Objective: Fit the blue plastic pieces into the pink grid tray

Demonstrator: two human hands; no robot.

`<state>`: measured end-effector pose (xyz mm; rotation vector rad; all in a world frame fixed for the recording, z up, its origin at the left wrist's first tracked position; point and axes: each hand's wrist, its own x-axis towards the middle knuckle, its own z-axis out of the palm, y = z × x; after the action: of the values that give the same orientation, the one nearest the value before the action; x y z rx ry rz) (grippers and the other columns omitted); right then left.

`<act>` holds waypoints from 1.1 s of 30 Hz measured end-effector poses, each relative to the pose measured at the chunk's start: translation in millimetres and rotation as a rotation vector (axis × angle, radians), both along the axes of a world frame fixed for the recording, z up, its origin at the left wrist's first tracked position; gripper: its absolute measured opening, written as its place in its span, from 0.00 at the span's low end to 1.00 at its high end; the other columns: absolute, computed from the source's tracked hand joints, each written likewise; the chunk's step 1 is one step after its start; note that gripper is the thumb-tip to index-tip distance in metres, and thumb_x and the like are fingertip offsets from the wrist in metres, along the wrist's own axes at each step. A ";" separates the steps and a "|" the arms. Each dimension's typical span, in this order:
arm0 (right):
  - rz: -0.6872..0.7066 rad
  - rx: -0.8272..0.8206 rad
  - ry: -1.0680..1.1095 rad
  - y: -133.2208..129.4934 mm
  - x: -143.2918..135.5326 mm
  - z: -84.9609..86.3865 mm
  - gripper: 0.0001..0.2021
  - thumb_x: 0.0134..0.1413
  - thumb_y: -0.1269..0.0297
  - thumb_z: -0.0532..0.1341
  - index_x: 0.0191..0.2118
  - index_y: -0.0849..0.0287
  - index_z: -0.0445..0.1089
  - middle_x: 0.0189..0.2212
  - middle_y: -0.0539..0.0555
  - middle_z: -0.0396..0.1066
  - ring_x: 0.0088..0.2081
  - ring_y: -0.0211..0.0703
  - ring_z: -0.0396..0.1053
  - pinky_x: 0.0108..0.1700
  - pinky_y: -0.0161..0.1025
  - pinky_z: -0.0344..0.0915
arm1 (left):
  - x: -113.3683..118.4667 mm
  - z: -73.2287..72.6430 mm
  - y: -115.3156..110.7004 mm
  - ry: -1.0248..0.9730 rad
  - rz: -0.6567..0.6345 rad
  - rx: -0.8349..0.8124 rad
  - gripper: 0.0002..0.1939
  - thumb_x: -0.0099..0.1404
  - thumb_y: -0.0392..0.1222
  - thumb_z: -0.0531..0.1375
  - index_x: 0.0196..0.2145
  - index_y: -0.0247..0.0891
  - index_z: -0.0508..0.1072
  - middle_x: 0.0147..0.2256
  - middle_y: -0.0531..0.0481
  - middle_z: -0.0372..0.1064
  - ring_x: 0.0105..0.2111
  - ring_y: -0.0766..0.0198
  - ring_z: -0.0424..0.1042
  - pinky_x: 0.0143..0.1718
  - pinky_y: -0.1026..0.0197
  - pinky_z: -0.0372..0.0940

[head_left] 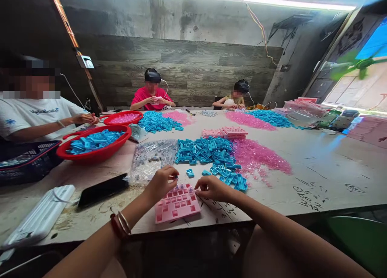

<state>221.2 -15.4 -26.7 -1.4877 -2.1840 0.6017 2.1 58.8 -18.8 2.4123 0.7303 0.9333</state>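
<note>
A pink tray with rows of square recesses [186, 216] lies at the table's near edge, with small clear pieces [182, 187] in its far row. Over its far left corner is my left hand [161, 184], thumb and finger pinched on something too small to make out. My right hand [213, 188] rests by the tray's far right corner, fingers curled together; whatever they hold is hidden. Just beyond the tray sits a single blue plastic piece [190, 173]. Behind it spreads a heap of blue rectangular pieces [205, 150], next to a pile of small pink pieces [256, 155].
A plastic bag of small parts [154, 159] lies left of the heap. Further left are a black phone [102, 190], a white power strip-like block [42, 213] and a red basin [96, 151] of blue pieces. Stacked pink trays [225, 132] stand behind. Three other people sit around the table.
</note>
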 end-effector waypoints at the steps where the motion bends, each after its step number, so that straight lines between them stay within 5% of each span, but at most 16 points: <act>1: 0.007 0.040 -0.009 0.3 1.0 -1.1 0.07 0.44 0.70 0.60 0.32 0.62 0.74 0.21 0.50 0.67 0.23 0.33 0.61 0.26 0.30 0.56 | 5.4 -0.6 -6.7 0.034 -0.014 0.023 0.07 0.55 0.31 0.56 0.32 0.35 0.71 0.33 0.49 0.69 0.32 0.66 0.69 0.35 0.63 0.67; 10: 0.017 0.164 -0.089 -3.1 3.6 -9.7 0.08 0.47 0.69 0.60 0.34 0.60 0.76 0.31 0.55 0.69 0.30 0.37 0.66 0.34 0.33 0.61 | 19.2 -14.5 -13.3 0.236 -0.147 0.232 0.04 0.57 0.35 0.60 0.31 0.37 0.74 0.32 0.48 0.70 0.37 0.62 0.66 0.40 0.61 0.62; 15: 0.051 0.175 -0.190 -5.9 5.2 -10.1 0.08 0.50 0.68 0.59 0.33 0.58 0.75 0.32 0.55 0.67 0.31 0.37 0.65 0.33 0.33 0.59 | 16.8 -11.5 -13.4 0.215 -0.118 0.212 0.02 0.56 0.35 0.61 0.28 0.38 0.75 0.33 0.49 0.69 0.39 0.61 0.63 0.42 0.59 0.61; 22: 0.062 0.171 -0.226 -5.8 7.1 -9.4 0.07 0.50 0.68 0.58 0.34 0.58 0.74 0.33 0.54 0.67 0.32 0.37 0.65 0.33 0.34 0.59 | 15.7 -18.3 -15.1 0.168 0.082 0.097 0.02 0.51 0.36 0.64 0.24 0.42 0.77 0.43 0.50 0.66 0.50 0.53 0.55 0.52 0.48 0.53; 33: 0.025 0.220 -0.167 -3.3 3.5 -14.4 0.07 0.49 0.72 0.56 0.36 0.60 0.67 0.30 0.53 0.69 0.31 0.39 0.66 0.35 0.36 0.61 | 16.9 -11.3 -26.5 0.268 0.074 0.209 0.03 0.55 0.36 0.62 0.27 0.41 0.77 0.45 0.51 0.66 0.51 0.54 0.52 0.52 0.51 0.54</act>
<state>224.6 -18.7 -41.1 -1.4403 -2.3110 0.2417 19.0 32.3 -30.1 2.7476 0.8595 0.7533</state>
